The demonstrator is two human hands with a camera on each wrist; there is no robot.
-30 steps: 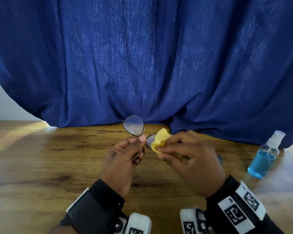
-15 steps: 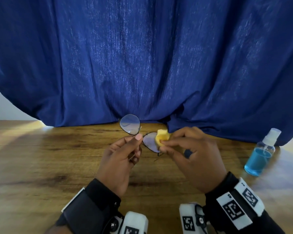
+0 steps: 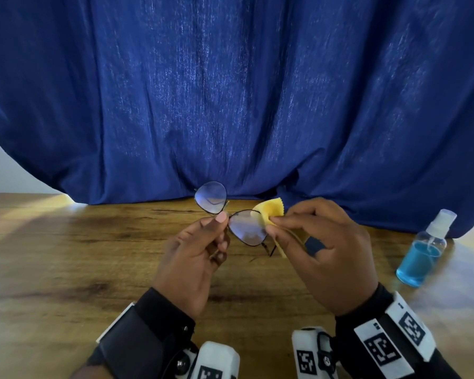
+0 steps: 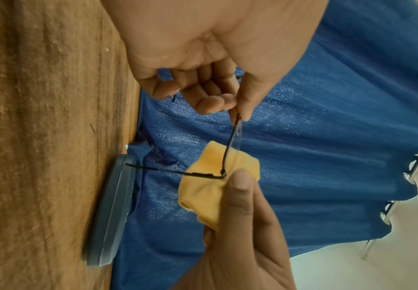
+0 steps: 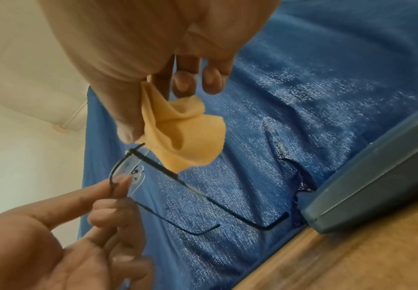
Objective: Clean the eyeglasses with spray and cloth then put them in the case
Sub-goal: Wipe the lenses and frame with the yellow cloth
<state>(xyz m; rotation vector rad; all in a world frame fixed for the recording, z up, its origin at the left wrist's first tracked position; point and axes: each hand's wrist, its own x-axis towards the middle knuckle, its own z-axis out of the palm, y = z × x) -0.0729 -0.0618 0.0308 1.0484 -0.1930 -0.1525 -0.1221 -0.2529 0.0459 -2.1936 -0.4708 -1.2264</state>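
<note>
Thin black-framed eyeglasses (image 3: 246, 228) hang above the wooden table (image 3: 66, 255), temples unfolded. My left hand (image 3: 200, 242) pinches them at the bridge between thumb and forefinger. My right hand (image 3: 318, 242) pinches a small yellow cloth (image 3: 268, 212) against the outer edge of the right-side lens. In the left wrist view the cloth (image 4: 215, 188) wraps the frame's hinge corner (image 4: 223, 174). The right wrist view shows the cloth (image 5: 183, 137) at the lens edge and both temples (image 5: 227, 204) pointing toward a grey-blue case (image 5: 376, 188). A spray bottle (image 3: 422, 250) of blue liquid stands at the right.
A blue curtain (image 3: 230, 91) hangs behind the table and drapes onto its back edge. The grey-blue case (image 4: 111, 212) lies shut at the foot of the curtain, hidden behind my right hand in the head view. Bare wood lies left of my hands.
The glasses and both hands shifted slightly. The cloth slid from covering the lens to its outer edge, so more of that lens now shows.
</note>
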